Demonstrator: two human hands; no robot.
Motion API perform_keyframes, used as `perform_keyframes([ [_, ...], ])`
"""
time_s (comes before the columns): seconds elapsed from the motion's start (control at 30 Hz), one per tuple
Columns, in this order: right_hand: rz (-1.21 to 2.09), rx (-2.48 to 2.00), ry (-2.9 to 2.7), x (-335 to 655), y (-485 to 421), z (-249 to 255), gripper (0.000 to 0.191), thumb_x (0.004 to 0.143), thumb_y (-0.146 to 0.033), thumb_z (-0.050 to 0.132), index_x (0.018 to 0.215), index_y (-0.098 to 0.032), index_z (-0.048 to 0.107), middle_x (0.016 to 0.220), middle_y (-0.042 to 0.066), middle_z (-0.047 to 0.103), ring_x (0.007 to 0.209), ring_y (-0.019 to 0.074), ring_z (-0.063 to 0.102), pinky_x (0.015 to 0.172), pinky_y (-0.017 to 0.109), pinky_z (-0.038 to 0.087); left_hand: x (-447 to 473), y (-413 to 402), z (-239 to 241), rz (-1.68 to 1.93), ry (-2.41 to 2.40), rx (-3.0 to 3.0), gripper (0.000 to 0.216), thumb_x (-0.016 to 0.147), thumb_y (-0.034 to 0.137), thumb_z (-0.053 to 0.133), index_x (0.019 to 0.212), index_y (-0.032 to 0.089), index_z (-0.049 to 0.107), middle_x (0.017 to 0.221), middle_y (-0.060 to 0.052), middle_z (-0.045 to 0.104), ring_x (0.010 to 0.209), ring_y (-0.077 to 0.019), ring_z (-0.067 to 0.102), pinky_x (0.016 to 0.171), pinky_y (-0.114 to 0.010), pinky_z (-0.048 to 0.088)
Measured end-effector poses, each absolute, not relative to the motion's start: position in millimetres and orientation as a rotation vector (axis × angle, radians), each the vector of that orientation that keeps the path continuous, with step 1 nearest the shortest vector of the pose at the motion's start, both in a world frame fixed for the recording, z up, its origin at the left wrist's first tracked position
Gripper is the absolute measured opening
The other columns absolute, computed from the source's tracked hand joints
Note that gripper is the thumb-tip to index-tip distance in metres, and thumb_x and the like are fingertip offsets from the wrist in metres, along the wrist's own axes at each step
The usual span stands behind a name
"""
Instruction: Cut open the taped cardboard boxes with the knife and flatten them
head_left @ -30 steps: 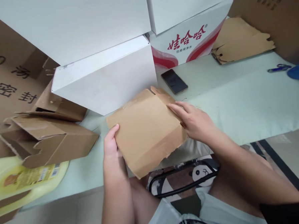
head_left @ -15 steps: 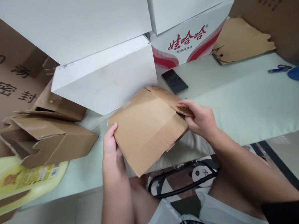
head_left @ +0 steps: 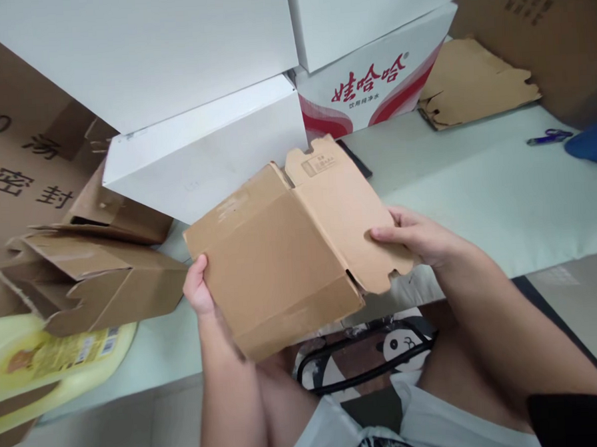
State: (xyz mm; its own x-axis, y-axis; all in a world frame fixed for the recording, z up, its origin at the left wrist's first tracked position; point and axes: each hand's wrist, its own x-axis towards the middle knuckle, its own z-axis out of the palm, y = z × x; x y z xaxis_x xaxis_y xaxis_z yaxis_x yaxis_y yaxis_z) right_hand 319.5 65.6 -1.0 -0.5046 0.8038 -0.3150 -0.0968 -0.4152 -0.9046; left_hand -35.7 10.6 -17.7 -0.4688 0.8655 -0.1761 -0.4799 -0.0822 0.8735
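Note:
Both my hands hold a brown cardboard box (head_left: 274, 251), raised over the front edge of the table and tilted. My left hand (head_left: 199, 287) grips its left edge, thumb on top and the other fingers hidden behind. At the other side my right hand (head_left: 419, 234) pinches a notched flap (head_left: 345, 211) that is folded out to the right, with the thumb on its face. Small print shows near the flap's far end. The far edge of the flap partly covers a dark phone (head_left: 358, 159) on the table.
White cartons (head_left: 205, 161) stand stacked behind, with a red-printed carton (head_left: 371, 89) beside them. To the left are an opened cardboard box (head_left: 131, 275) and a yellow jug (head_left: 95, 354). Flattened cardboard (head_left: 476, 84), purple scissors (head_left: 549, 137) and a blue object (head_left: 595, 148) lie at right on the table (head_left: 477, 201).
The notched flap has swung out to the right in my right hand, which moved right and slightly down. My left hand shifted left with the box. The phone became partly covered.

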Motion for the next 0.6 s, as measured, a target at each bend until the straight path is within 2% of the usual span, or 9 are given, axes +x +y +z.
perform_keyframes([
  [0.07, 1.849, -1.034, -1.1, 319, 62, 1, 0.051, 0.066, -0.047, 0.092, 0.106, -0.023, 0.071, 0.099, 0.006, 0.081, 0.083, 0.0225, 0.076, 0.071, 0.032, 0.062, -32, 11, -17, 1.676, 1.203, 0.55, 0.042, 0.07, 0.047, 0.081, 0.101, 0.02, 0.073, 0.092, -0.005, 0.08, 0.086, -0.0246, 0.076, 0.077, -0.033, 0.063],
  [0.1, 1.764, -1.054, -1.068, 319, 60, 1, 0.051, 0.065, -0.046, 0.093, 0.105, -0.024, 0.071, 0.1, 0.005, 0.081, 0.085, 0.0217, 0.076, 0.073, 0.032, 0.062, -30, 11, -16, 1.626, 1.222, 0.586, 0.047, 0.064, 0.046, 0.086, 0.101, 0.021, 0.073, 0.094, -0.005, 0.08, 0.086, -0.0245, 0.076, 0.075, -0.032, 0.063],
  [0.2, 1.615, -1.161, -0.989, 321, 49, 1, 0.053, 0.062, -0.049, 0.094, 0.104, -0.025, 0.072, 0.103, 0.004, 0.082, 0.09, 0.0225, 0.077, 0.081, 0.034, 0.062, -24, 10, -15, 1.443, 1.294, 0.691, 0.063, 0.051, 0.034, 0.097, 0.107, 0.022, 0.07, 0.101, -0.006, 0.08, 0.089, -0.0254, 0.076, 0.075, -0.031, 0.062],
  [0.3, 1.695, -1.271, -1.022, 331, 24, -1, 0.055, 0.06, -0.059, 0.092, 0.098, -0.023, 0.075, 0.101, 0.008, 0.083, 0.094, 0.0272, 0.078, 0.088, 0.041, 0.063, -22, 7, -13, 1.35, 1.302, 0.821, 0.069, 0.052, 0.039, 0.098, 0.11, 0.02, 0.066, 0.107, -0.009, 0.079, 0.099, -0.0276, 0.075, 0.081, -0.033, 0.061],
  [0.37, 1.76, -1.344, -1.122, 343, 1, -3, 0.056, 0.056, -0.06, 0.093, 0.094, -0.021, 0.078, 0.101, 0.01, 0.083, 0.099, 0.0312, 0.078, 0.092, 0.045, 0.062, -21, 4, -11, 1.288, 1.256, 0.906, 0.07, 0.054, 0.042, 0.097, 0.111, 0.02, 0.063, 0.105, -0.009, 0.078, 0.098, -0.0264, 0.075, 0.083, -0.032, 0.06],
  [0.5, 1.592, -1.53, -1.007, 381, -46, -3, 0.053, 0.053, -0.058, 0.093, 0.089, -0.023, 0.077, 0.101, 0.012, 0.083, 0.099, 0.0364, 0.078, 0.09, 0.05, 0.064, -14, 0, -10, 1.177, 1.337, 0.973, 0.06, 0.067, 0.046, 0.086, 0.114, 0.023, 0.057, 0.083, 0.001, 0.071, 0.065, -0.015, 0.067, 0.062, -0.026, 0.053],
  [0.6, 1.091, -1.655, -0.739, 413, -66, -1, 0.04, 0.057, -0.05, 0.09, 0.084, -0.028, 0.071, 0.11, 0.014, 0.081, 0.11, 0.0396, 0.076, 0.096, 0.049, 0.062, -7, 2, -11, 1.194, 1.399, 0.993, 0.036, 0.074, 0.047, 0.074, 0.091, 0.022, 0.055, 0.067, 0.007, 0.056, 0.051, -0.0082, 0.05, 0.05, -0.021, 0.039],
])
